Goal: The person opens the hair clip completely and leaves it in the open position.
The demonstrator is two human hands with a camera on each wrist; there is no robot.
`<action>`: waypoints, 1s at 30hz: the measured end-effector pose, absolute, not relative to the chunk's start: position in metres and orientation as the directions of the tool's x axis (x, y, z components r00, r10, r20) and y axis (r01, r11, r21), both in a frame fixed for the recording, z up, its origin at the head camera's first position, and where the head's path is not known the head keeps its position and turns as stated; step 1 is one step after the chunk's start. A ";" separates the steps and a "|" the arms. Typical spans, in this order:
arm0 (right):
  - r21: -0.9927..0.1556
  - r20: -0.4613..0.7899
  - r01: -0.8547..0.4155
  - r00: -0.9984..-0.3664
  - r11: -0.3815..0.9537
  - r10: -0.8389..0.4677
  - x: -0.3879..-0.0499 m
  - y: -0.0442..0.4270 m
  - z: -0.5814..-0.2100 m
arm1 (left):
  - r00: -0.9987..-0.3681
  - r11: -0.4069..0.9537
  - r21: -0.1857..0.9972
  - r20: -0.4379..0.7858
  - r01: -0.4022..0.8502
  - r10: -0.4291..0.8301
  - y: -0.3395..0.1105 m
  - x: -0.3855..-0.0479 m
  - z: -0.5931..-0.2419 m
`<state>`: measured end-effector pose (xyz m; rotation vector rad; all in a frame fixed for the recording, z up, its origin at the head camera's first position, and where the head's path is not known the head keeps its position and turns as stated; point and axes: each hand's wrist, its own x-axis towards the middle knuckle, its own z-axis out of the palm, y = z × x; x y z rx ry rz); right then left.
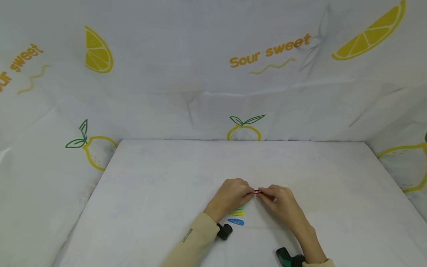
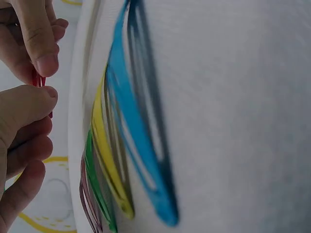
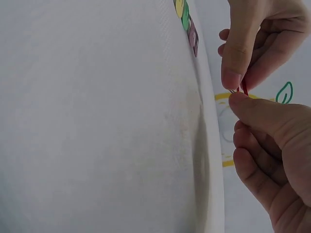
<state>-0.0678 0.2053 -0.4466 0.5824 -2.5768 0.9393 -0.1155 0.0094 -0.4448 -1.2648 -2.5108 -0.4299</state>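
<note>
A red snap hair clip (image 1: 257,192) is held up between the two hands, over the white table. My left hand (image 1: 233,195) pinches one end of it between thumb and fingers, and my right hand (image 1: 281,204) pinches the other end. Fingertips cover most of the red clip, so whether it is snapped or bent cannot be seen. Below the left hand, a blue hair clip (image 2: 141,141) and a yellow hair clip (image 2: 108,150) lie in a row. Beyond them are a green hair clip (image 2: 95,177) and a mauve hair clip (image 2: 86,199).
The white table (image 1: 160,174) is backed by a pale sheet (image 1: 186,55) printed with lemons and lettering. Dark camera mounts sit at both wrists, the left mount (image 1: 225,231) close to the blue clip and the right mount (image 1: 289,257) near the table's front.
</note>
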 end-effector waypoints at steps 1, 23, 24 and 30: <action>-0.531 0.432 -0.473 -0.865 0.703 -0.256 -0.068 0.206 -0.447 | -0.567 0.570 0.124 0.398 0.812 0.721 0.010 -0.116 -0.446; -0.643 0.184 -0.177 -0.980 0.745 -0.074 -0.078 0.210 -0.452 | -0.712 0.649 0.293 0.317 0.702 0.626 0.027 -0.133 -0.460; -0.650 0.175 -0.169 -0.982 0.741 -0.071 -0.078 0.210 -0.452 | -0.733 0.648 0.343 0.297 0.680 0.612 0.027 -0.133 -0.461; -0.678 0.151 -0.143 -0.987 0.721 -0.054 -0.077 0.210 -0.452 | -0.802 0.649 0.497 0.191 0.576 0.565 0.025 -0.133 -0.460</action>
